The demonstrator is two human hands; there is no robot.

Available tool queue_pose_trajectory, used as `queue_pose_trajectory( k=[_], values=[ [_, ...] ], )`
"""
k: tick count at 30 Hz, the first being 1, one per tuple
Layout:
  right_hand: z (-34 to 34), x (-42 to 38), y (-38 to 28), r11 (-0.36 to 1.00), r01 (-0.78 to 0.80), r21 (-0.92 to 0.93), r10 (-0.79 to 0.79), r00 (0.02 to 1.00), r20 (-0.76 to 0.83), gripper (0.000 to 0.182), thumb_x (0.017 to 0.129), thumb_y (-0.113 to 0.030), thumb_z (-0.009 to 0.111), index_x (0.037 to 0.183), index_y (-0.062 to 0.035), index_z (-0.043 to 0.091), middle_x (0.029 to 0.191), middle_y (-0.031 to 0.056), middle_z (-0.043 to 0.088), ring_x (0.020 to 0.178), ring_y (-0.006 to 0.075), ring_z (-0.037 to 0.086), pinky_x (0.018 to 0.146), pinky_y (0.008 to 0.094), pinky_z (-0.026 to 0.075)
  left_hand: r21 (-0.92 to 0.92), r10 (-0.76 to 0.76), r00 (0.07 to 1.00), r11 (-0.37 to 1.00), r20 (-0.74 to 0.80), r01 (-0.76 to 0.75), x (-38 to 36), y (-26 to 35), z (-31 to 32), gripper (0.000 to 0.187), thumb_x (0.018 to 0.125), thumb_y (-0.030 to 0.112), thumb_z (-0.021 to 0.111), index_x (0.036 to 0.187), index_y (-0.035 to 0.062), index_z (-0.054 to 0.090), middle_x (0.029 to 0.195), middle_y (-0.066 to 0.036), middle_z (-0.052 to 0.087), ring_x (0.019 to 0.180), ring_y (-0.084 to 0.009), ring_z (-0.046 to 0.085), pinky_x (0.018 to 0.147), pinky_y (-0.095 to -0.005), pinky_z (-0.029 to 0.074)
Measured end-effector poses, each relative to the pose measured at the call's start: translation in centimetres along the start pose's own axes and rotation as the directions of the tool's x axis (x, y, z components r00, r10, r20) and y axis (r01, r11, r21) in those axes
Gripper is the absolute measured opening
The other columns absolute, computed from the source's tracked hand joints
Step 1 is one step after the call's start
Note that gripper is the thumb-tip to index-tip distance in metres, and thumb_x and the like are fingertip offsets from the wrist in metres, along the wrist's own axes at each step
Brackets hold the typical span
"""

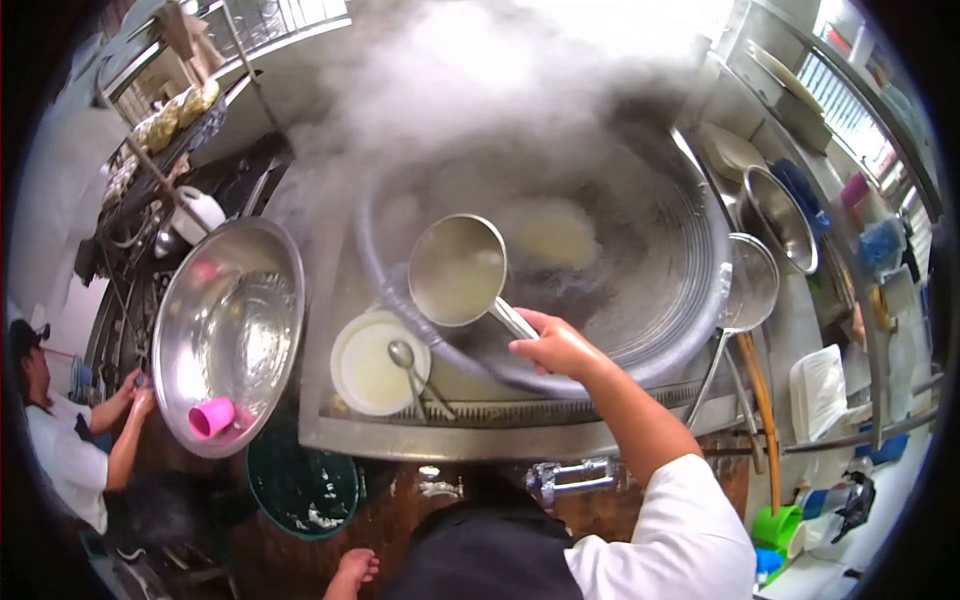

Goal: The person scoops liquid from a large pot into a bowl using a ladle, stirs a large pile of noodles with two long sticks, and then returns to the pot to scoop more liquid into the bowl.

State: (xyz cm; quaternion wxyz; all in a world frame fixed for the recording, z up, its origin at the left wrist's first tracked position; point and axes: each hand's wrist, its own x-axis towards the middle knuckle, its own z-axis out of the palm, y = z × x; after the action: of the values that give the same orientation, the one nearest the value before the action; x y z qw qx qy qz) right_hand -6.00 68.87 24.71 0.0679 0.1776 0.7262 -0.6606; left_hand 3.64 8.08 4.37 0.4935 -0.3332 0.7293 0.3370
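Observation:
My right hand [552, 346] is wrapped round the handle of a metal saucepan [458, 270], held over the near left rim of a large steaming wok [660, 290]. Some pale, cloudy liquid shows inside the saucepan. A yellowish patch of liquid [557, 240] lies in the wok, partly veiled by steam. Just left of the wok's rim stands a white tub [350, 372] of pale liquid, with a metal ladle [402, 354] resting across it. Down by my side, my left hand [358, 566] hangs with its fingers curled and nothing visible in them.
A wide steel basin [180, 350] with a pink cup [211, 418] stands left, above a dark green bin [262, 492]. A strainer [750, 285] and a wooden handle [762, 420] lie right of the wok. Another person [75, 440] works at far left. Steam hides the back.

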Motion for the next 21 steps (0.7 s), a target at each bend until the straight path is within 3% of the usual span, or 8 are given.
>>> queue_pose_trajectory(
  k=[1,2,4,5,14,16,19,21],
  values=[
    [0.6,-1.1,-1.4,0.994,-0.023,-0.107,0.02,1.0,-0.021,0.06,0.079,-0.016,0.064,0.135,-0.0095,0.044,0.078,0.0076,0.061,0.059,0.015,0.057,0.054,0.0288,0.046,0.026,-0.016,1.0,1.0,-0.008,0.017,-2.1,1.4,0.0,0.021,0.088,0.022,0.054,0.107,0.0117,0.059,0.083,-0.005,0.064,0.064,-0.0151,0.06,0.05,-0.0292,0.046],
    [1.4,-2.0,-2.0,0.994,-0.021,-0.11,0.019,1.0,-0.016,0.06,0.079,-0.016,0.064,0.135,-0.0095,0.044,0.078,0.0076,0.061,0.059,0.015,0.057,0.054,0.0288,0.046,0.02,-0.017,1.0,1.0,-0.008,0.017,-2.4,1.7,-0.3,0.021,0.088,0.022,0.054,0.107,0.0117,0.059,0.083,-0.005,0.064,0.064,-0.0151,0.06,0.05,-0.0292,0.046],
    [2.6,-3.3,-2.5,0.93,0.082,-0.359,-0.142,0.98,-0.143,0.062,0.078,-0.018,0.065,0.135,-0.0083,0.044,0.095,0.0169,0.066,0.083,0.025,0.065,0.074,0.0337,0.049,-0.011,0.008,1.0,1.0,0.006,-0.008,-2.5,1.3,-0.7,0.022,0.088,0.022,0.054,0.107,0.0117,0.059,0.083,-0.005,0.063,0.063,-0.0149,0.059,0.049,-0.0291,0.045],
    [3.0,-3.6,-2.3,0.899,0.122,-0.421,-0.203,0.967,-0.153,0.064,0.076,-0.021,0.066,0.135,-0.0096,0.044,0.11,0.0213,0.063,0.103,0.0326,0.06,0.087,0.0365,0.045,0.007,0.014,1.0,1.0,0.005,-0.014,-1.2,0.5,-1.1,0.023,0.088,0.023,0.055,0.108,0.0115,0.058,0.085,-0.006,0.063,0.064,-0.0157,0.059,0.049,-0.0308,0.044],
    [6.4,-6.0,-3.7,0.754,0.099,-0.65,-0.324,0.916,-0.236,0.06,0.079,-0.024,0.062,0.135,-0.0152,0.043,0.108,0.0186,0.063,0.099,0.0374,0.059,0.083,0.0428,0.047,0.004,0.065,0.998,0.998,0.012,-0.065,0.5,-3.4,-2.8,0.024,0.088,0.025,0.054,0.107,0.0111,0.058,0.086,-0.006,0.063,0.066,-0.0177,0.059,0.05,-0.0326,0.046],
    [7.1,-6.5,-4.4,0.685,0.013,-0.729,-0.28,0.928,-0.247,0.06,0.08,-0.025,0.062,0.136,-0.0182,0.042,0.105,0.0172,0.064,0.097,0.0367,0.059,0.082,0.0435,0.047,0.012,0.075,0.997,0.997,0.027,-0.075,0.9,-4.3,-2.9,0.023,0.088,0.025,0.054,0.106,0.0109,0.058,0.085,-0.006,0.063,0.066,-0.0178,0.059,0.049,-0.0329,0.046],
    [7.9,-6.8,-4.8,0.595,-0.017,-0.804,-0.307,0.92,-0.246,0.059,0.081,-0.025,0.061,0.137,-0.0217,0.04,0.105,0.0154,0.064,0.095,0.0351,0.06,0.082,0.0435,0.048,-0.056,0.004,1.0,0.998,-0.005,-0.004,1.1,-5.6,-3.4,0.021,0.089,0.025,0.054,0.103,0.0099,0.058,0.083,-0.007,0.062,0.063,-0.0182,0.059,0.047,-0.0332,0.046],
    [8.3,-6.9,-4.9,0.553,-0.025,-0.833,-0.314,0.92,-0.236,0.059,0.082,-0.025,0.06,0.138,-0.0226,0.039,0.105,0.0147,0.064,0.094,0.0342,0.061,0.082,0.0431,0.048,0.016,-0.051,0.998,0.999,0.029,0.051,1.6,-6.1,-4.2,0.021,0.089,0.025,0.054,0.101,0.009,0.058,0.083,-0.008,0.062,0.06,-0.0191,0.059,0.045,-0.0336,0.045]
  ],
)
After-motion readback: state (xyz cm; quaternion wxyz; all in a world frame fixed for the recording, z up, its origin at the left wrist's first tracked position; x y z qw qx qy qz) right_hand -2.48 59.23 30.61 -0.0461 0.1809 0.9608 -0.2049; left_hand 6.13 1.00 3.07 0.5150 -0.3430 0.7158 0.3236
